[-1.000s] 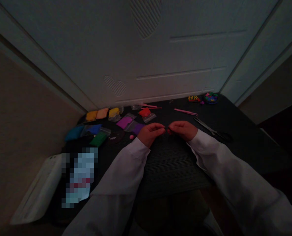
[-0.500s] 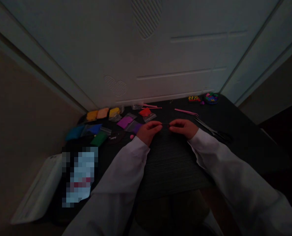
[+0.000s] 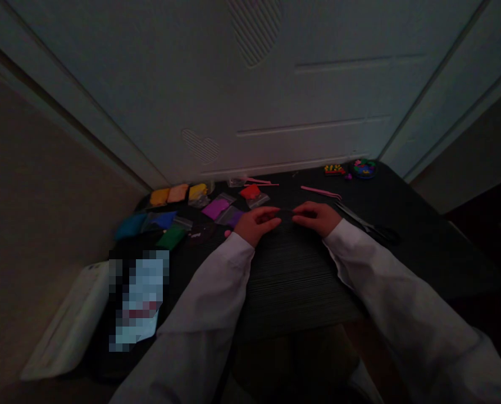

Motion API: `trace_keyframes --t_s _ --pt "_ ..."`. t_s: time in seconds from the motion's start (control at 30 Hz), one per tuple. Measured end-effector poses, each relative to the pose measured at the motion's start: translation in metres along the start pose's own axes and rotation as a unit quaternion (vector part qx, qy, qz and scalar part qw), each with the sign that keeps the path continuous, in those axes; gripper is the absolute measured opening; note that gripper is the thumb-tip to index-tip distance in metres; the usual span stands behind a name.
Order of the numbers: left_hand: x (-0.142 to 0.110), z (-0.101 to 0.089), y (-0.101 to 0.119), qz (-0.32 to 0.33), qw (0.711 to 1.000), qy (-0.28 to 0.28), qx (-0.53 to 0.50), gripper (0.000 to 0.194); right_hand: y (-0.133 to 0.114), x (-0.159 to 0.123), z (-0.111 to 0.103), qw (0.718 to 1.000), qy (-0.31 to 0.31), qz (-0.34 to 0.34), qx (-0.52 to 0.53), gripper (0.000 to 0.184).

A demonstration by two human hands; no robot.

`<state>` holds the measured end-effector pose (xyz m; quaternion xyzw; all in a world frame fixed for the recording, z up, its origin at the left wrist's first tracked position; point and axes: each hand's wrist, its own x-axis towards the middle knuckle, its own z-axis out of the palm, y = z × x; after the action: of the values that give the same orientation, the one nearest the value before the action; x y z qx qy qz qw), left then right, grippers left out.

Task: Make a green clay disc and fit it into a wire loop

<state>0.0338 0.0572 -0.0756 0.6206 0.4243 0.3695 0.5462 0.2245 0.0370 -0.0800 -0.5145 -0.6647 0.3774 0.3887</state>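
Over the middle of the dark table, my two hands face each other with a small gap between them. A thin dark strand (image 3: 286, 210) spans that gap; its kind is too dim to make out. My right hand (image 3: 319, 217) pinches its right end between thumb and fingers. My left hand (image 3: 255, 225) has its thumb apart from its fingers, and the fingertips are at the strand's left end. Beside the left hand lie a small pink ball (image 3: 227, 234) and a bag of purple clay (image 3: 232, 217). Scissors (image 3: 366, 224) rest to the right of my right hand.
Bags of red (image 3: 251, 192), magenta (image 3: 217, 207), green (image 3: 172, 238) and blue clay (image 3: 163, 220) lie left and behind. Pink tweezers (image 3: 321, 192) lie behind my right hand. A round dish of coloured pieces (image 3: 363, 168) stands at the back right. A lit, blurred-out screen (image 3: 143, 297) is front left.
The left thumb has moved away from the left fingers, which were pinched together on the dark strand. The right hand keeps its pinch. The view has shifted very slightly.
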Motion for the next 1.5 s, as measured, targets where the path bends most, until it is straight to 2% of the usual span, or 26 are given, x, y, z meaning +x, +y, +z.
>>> trace_keyframes --t_s 0.13,0.27,0.6,0.73,0.9,1.1,1.27,1.5 --pt "0.001 -0.005 -0.005 -0.004 0.997 -0.022 0.074 0.038 0.002 0.0 -0.003 0.999 -0.007 -0.008 -0.032 0.029" --pt "0.002 -0.007 -0.01 0.002 0.995 -0.044 0.089 0.036 0.008 0.002 -0.007 0.995 -0.026 -0.021 -0.093 0.024" --pt "0.001 -0.002 -0.01 0.067 0.989 0.001 0.128 0.029 0.003 0.001 -0.001 0.99 -0.029 -0.056 -0.124 0.028" --pt "0.002 0.002 -0.015 0.087 0.984 -0.023 0.157 0.029 0.003 -0.001 0.004 0.984 -0.032 -0.097 -0.148 0.027" --pt "-0.001 0.003 -0.01 0.087 0.977 -0.029 0.19 0.03 0.004 -0.002 0.005 0.977 -0.049 -0.094 -0.186 0.029" --pt "-0.002 -0.003 -0.006 0.111 0.951 -0.035 0.286 0.037 0.005 -0.001 0.003 0.969 -0.079 -0.093 -0.215 0.031" --pt "-0.003 -0.005 -0.005 0.103 0.928 -0.061 0.352 0.034 0.004 -0.002 0.004 0.964 -0.076 -0.093 -0.236 0.028" --pt "-0.003 -0.003 -0.003 0.112 0.917 -0.058 0.378 0.032 0.003 -0.002 0.007 0.959 -0.07 -0.104 -0.252 0.025"
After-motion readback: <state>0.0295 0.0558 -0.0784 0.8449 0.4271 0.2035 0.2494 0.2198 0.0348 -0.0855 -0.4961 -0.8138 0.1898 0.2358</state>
